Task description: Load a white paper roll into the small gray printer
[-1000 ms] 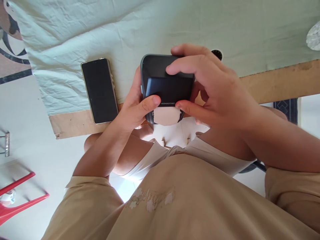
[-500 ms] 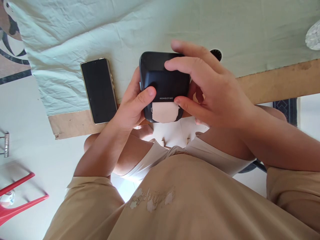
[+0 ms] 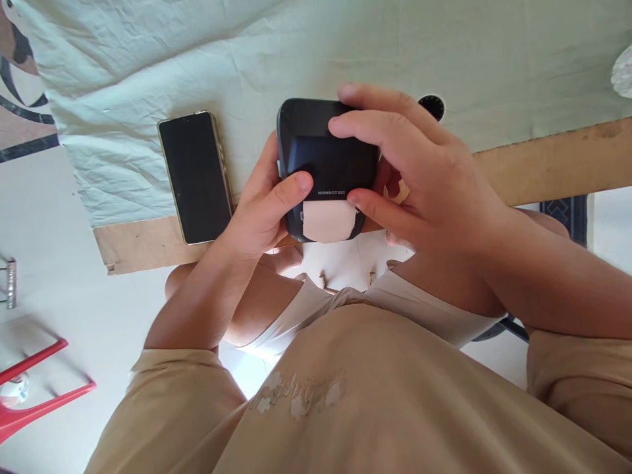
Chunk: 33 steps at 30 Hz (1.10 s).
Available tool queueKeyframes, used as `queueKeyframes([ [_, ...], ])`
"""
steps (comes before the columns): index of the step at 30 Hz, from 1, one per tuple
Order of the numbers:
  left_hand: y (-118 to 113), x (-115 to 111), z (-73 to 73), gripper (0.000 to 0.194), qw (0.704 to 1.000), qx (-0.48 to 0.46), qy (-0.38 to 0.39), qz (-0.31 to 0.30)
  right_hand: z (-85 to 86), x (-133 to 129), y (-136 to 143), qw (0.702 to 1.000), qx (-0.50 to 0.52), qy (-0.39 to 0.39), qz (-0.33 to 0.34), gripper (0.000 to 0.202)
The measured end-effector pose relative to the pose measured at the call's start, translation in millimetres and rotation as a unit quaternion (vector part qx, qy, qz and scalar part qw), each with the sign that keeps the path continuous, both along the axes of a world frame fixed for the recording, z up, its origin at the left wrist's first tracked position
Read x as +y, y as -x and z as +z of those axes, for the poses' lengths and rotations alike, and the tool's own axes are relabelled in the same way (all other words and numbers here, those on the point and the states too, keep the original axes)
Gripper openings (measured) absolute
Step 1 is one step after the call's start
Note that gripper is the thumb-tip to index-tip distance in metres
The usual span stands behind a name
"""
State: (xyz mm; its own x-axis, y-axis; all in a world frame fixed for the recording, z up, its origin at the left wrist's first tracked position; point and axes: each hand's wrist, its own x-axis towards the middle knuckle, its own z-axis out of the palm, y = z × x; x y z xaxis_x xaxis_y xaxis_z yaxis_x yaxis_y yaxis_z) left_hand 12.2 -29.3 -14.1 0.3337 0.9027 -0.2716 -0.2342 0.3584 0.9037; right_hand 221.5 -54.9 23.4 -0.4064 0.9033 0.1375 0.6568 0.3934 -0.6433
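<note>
One wide pale-green cloth (image 3: 207, 59) fills the view beyond the black device (image 3: 336, 158), and a brown strip of table edge (image 3: 557, 155) runs out to both sides of it. Here's my right hand (image 3: 429, 168), spread over the device's right side: thumb and index finger on its face, middle finger up at its far edge. Whether that's a true grip or just a rest, I can't tell! My left hand (image 3: 261, 210) has it, though, firmly by the look of things, fingers wrapped round its left side and thumb pressed on top. And the device itself? Right in front of me at the table edge, its near end showing past it, over the floor. So the pick-up is done, and the casing looks closed; whether any handling of it is left, I can't say. A phone (image 3: 195, 178) lies untouched, screen dark, left of the device. Down at the device's near end sits a pale patch (image 3: 328, 220), and just above that, tiny lettering (image 3: 330, 193)!
</note>
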Motion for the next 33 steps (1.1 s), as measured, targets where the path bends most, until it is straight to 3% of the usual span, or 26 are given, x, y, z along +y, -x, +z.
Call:
queueKeyframes([
  [5, 1, 7, -6.8, 0.041, 0.999, -0.039, 0.013, -0.005, 1.2, 0, -2, 0.999, 0.003, -0.019, -0.034, 0.051],
  [10, 0, 8, -9.0, 0.044, 0.998, -0.048, 0.041, 0.009, 1.7, 1, -5, 0.998, 0.009, -0.049, -0.042, 0.047],
  [13, 1, 8, -10.7, 0.041, 0.998, -0.058, 0.011, 0.009, 0.1, 2, -3, 0.999, -0.019, -0.034, -0.034, 0.051],
  [21, 13, 14, -32.6, 0.035, 0.998, -0.041, -0.034, 0.046, -1.2, 1, 0, 0.999, -0.031, -0.01, -0.019, 0.062],
  [26, 0, 10, -10.3, 0.031, 0.998, -0.057, -0.009, 0.036, 2.4, 4, 1, 0.998, -0.039, -0.018, -0.036, 0.059],
  [27, -3, 9, -4.7, 0.033, 0.996, -0.063, 0.004, 0.057, 2.9, 4, 1, 0.998, -0.042, -0.025, -0.044, 0.057],
  [28, -7, 7, -0.1, 0.033, 0.996, -0.073, 0.034, 0.025, 3.2, 4, 0, 0.997, -0.045, -0.039, -0.052, 0.054],
  [29, -10, 6, 3.4, 0.033, 0.995, -0.078, 0.037, 0.045, 3.1, 3, -1, 0.995, -0.048, -0.059, -0.06, 0.051],
  [31, -12, 5, 6.5, 0.033, 0.994, -0.075, 0.023, 0.072, 2.0, 1, -3, 0.992, -0.046, -0.095, -0.075, 0.042],
  [33, -11, 5, 6.1, 0.025, 0.996, -0.062, 0.011, 0.071, 0.3, -2, -5, 0.991, -0.033, -0.083, -0.097, 0.036],
])
